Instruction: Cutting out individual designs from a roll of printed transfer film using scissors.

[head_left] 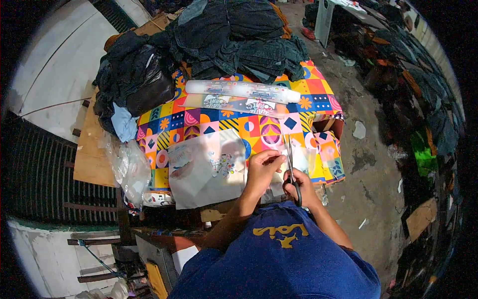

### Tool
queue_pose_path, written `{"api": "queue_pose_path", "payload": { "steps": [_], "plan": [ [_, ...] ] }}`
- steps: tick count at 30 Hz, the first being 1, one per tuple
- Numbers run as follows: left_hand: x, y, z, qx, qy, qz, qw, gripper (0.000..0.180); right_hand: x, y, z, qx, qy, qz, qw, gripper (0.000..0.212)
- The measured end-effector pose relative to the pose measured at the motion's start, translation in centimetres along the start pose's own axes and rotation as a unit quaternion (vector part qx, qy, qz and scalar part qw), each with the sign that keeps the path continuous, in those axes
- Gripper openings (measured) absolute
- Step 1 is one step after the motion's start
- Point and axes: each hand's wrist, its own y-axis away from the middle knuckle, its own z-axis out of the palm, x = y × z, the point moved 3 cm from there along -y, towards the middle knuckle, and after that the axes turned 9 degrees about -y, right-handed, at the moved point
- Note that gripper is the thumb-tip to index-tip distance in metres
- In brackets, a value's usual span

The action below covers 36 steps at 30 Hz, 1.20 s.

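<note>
While the right hand (302, 187) grips scissors (291, 162), the left hand (264, 169) pinches close beside the blades

As both hands work just right of the centre of the frame, the right hand is closed around the black handles of the scissors, whose blades point up toward the top of the frame. The left hand has its thumb and fingertips drawn together just left of the blades; whether something small sits between them, I cannot tell.

Left of the left hand, a whitish sheet (196, 192) lies on a bright patterned cover (190, 132), with a cluster of small coloured spots (226, 167) near its middle. Above the hands, a long whitish roll (241, 90) lies across the cover, and a flat printed strip (231, 103) lies just below it.

Dark garments (229, 42) are heaped across the top of the frame, with a shiny black bag (155, 84) and a light blue cloth (123, 122) at the upper left. Crumpled clear plastic (132, 172) hangs at the cover's left edge. A blue shirt (279, 259) fills the lower middle, and something bright green (424, 154) shows at the right.
</note>
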Motion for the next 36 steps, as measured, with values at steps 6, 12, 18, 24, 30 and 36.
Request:
{"api": "queue_pose_path", "payload": {
  "steps": [6,12,18,24,30,36],
  "plan": [
    [0.2,0.1,0.0,-0.002,-0.02,0.004,1.0,0.016,-0.3,0.1,0.3,-0.012,-0.05,0.005,0.999,0.035],
    [0.3,0.2,0.0,-0.01,-0.031,0.006,0.999,0.016,-0.4,0.1,0.4,-0.017,-0.071,0.006,0.997,0.035],
    [0.5,0.2,-0.1,-0.02,-0.044,0.007,0.999,0.015,-0.7,0.2,0.5,-0.02,-0.067,0.012,0.997,0.03],
    [0.8,0.3,-0.3,-0.026,-0.07,0.003,0.997,0.015,-0.7,0.2,0.4,-0.025,-0.087,0.008,0.996,0.028],
    [1.3,0.4,-0.3,-0.033,-0.07,0.002,0.997,0.015,-0.6,0.3,0.3,-0.027,-0.074,0.012,0.997,0.028],
    [1.4,0.2,-0.8,-0.045,-0.096,-0.012,0.994,0.015,-0.8,0.2,0.2,-0.029,-0.066,0.007,0.997,0.024]
  ]
}}
